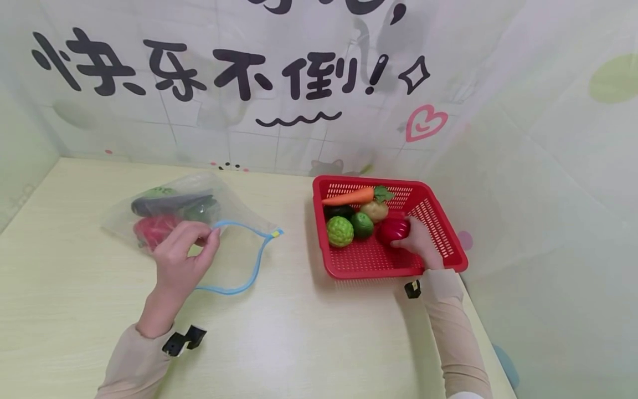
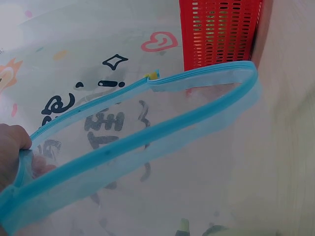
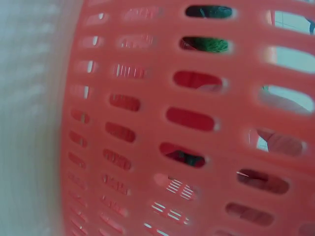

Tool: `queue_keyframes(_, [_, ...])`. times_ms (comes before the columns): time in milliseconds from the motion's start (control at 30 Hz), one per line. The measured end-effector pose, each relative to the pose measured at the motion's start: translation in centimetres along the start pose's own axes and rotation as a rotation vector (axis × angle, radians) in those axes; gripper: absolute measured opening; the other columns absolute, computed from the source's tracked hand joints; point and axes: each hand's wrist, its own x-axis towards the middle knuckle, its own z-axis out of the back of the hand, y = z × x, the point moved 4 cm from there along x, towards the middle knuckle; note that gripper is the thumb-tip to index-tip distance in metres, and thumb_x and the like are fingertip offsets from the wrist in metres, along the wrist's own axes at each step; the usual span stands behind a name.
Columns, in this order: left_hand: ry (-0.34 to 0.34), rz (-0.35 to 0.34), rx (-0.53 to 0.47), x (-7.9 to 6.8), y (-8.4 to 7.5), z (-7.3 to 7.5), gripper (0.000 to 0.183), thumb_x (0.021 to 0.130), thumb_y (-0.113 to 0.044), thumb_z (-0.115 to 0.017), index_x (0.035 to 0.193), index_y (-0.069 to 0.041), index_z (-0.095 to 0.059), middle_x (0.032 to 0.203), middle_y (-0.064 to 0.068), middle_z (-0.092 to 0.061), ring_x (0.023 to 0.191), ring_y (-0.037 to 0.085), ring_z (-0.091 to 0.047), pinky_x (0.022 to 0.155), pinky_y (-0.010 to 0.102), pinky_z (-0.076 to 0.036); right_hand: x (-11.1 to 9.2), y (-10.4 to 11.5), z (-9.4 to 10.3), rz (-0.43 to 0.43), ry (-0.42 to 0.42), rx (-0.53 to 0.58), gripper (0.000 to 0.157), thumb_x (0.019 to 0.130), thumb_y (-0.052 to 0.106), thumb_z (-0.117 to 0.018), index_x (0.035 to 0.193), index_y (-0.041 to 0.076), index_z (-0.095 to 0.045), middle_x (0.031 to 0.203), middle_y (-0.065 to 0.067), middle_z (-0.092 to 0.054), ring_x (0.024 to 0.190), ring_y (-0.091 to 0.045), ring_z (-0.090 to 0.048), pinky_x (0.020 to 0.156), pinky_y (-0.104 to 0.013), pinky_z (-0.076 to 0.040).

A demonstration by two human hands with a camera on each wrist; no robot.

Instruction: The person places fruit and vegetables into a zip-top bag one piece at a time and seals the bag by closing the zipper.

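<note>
My left hand (image 1: pixel 181 252) pinches the blue zip edge of a clear zip bag (image 1: pixel 231 197) on the left of the table. Its mouth gapes in a wide loop, with a yellow slider (image 2: pixel 153 75) on the edge. Inside lie a red vegetable (image 1: pixel 154 226), a long dark one (image 1: pixel 171 204) and green pieces, blurred by the plastic. Reaching into the red basket (image 1: pixel 379 274), my right hand (image 1: pixel 420 243) grips a shiny, round, dark-red vegetable (image 1: pixel 392 231). In the right wrist view the slotted basket wall (image 3: pixel 157 88) hides most of that hand.
Also in the basket are a carrot (image 1: pixel 351 197), a potato (image 1: pixel 375 210), a dark vegetable (image 1: pixel 339 211), a green avocado-like piece (image 1: pixel 362 225) and a bumpy green fruit (image 1: pixel 340 231). Printed sheeting (image 1: pixel 299 144) hangs behind the table and along its right side.
</note>
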Motion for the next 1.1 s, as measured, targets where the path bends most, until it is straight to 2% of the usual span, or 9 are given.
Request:
queue_keyframes(133, [0.0,0.002,-0.005,0.0,0.0,0.0,0.04,0.09,-0.024,-0.057,0.061,0.003,-0.055,0.056,0.012,-0.053,0.047,0.025,-0.048,0.057,0.014,-0.042,-0.1,0.1,0.3,0.028,-0.039,0.003,0.069,0.074,0.011,-0.078,0.13,-0.006,-0.04,0.122,-0.025,-0.049,0.11,-0.04,-0.049,0.091,-0.052,-0.046])
queue_keyframes(333, [0.0,0.0,-0.009,-0.1,0.0,-0.1,0.04,0.09,-0.024,-0.057,0.061,0.003,-0.055,0.056,0.012,-0.053,0.047,0.025,-0.049,0.058,0.013,-0.042,-1.1,0.9,1.2,0.1,-0.163,0.081,0.075,0.071,0.012,-0.08,0.132,0.001,-0.038,0.126,-0.019,-0.046,0.114,-0.036,-0.045,0.087,-0.053,-0.048])
queue_keyframes(567, [0.003,-0.003,-0.012,-0.2,0.0,-0.3,0.04,0.091,-0.024,-0.057,0.061,0.003,-0.056,0.057,0.012,-0.054,0.047,0.025,-0.05,0.058,0.013,-0.043,-3.8,5.2,2.1,0.293,-0.322,0.178,0.078,0.069,0.01,-0.081,0.134,0.003,-0.039,0.127,-0.017,-0.046,0.116,-0.033,-0.044,0.084,-0.054,-0.049])
queue_keyframes(700, [0.003,-0.001,-0.009,-0.2,0.1,-0.3,0.041,0.091,-0.024,-0.057,0.061,0.003,-0.056,0.057,0.012,-0.054,0.047,0.025,-0.05,0.06,0.012,-0.043,-5.1,7.9,2.0,0.411,-0.391,0.274,0.077,0.066,0.008,-0.082,0.132,0.002,-0.043,0.125,-0.015,-0.048,0.114,-0.028,-0.045,0.085,-0.051,-0.049])
queue_keyframes(800, [0.004,0.001,-0.009,-0.3,0.1,-0.3,0.04,0.091,-0.024,-0.057,0.061,0.003,-0.056,0.057,0.013,-0.054,0.047,0.025,-0.05,0.062,0.01,-0.043,-5.8,9.9,1.5,0.491,-0.402,0.353,0.076,0.066,0.007,-0.082,0.132,0.002,-0.044,0.124,-0.014,-0.048,0.112,-0.023,-0.046,0.085,-0.046,-0.048])
queue_keyframes(900, [0.007,0.001,-0.008,-0.3,0.1,-0.1,0.04,0.09,-0.024,-0.057,0.061,0.003,-0.056,0.058,0.013,-0.055,0.048,0.025,-0.05,0.064,0.009,-0.043,-7.3,13.2,1.2,0.569,-0.378,0.397,0.073,0.067,0.002,-0.08,0.131,-0.004,-0.044,0.123,-0.019,-0.048,0.109,-0.027,-0.047,0.084,-0.04,-0.048])
queue_keyframes(1033, [0.015,0.002,-0.006,-0.3,0.2,0.0,0.041,0.091,-0.025,-0.057,0.061,0.003,-0.057,0.058,0.012,-0.055,0.048,0.025,-0.05,0.063,0.009,-0.043,-9.3,17.5,0.7,0.659,-0.32,0.446,0.071,0.066,-0.002,-0.077,0.128,-0.011,-0.042,0.122,-0.026,-0.047,0.109,-0.034,-0.048,0.084,-0.044,-0.051])
queue_keyframes(1100, [0.02,0.004,-0.006,-0.3,0.2,0.1,0.041,0.091,-0.026,-0.058,0.062,0.003,-0.057,0.058,0.012,-0.055,0.048,0.025,-0.051,0.063,0.009,-0.043,-9.6,18.7,0.0,0.698,-0.292,0.48,0.07,0.066,-0.002,-0.077,0.127,-0.011,-0.042,0.121,-0.026,-0.048,0.109,-0.035,-0.048,0.083,-0.049,-0.051])
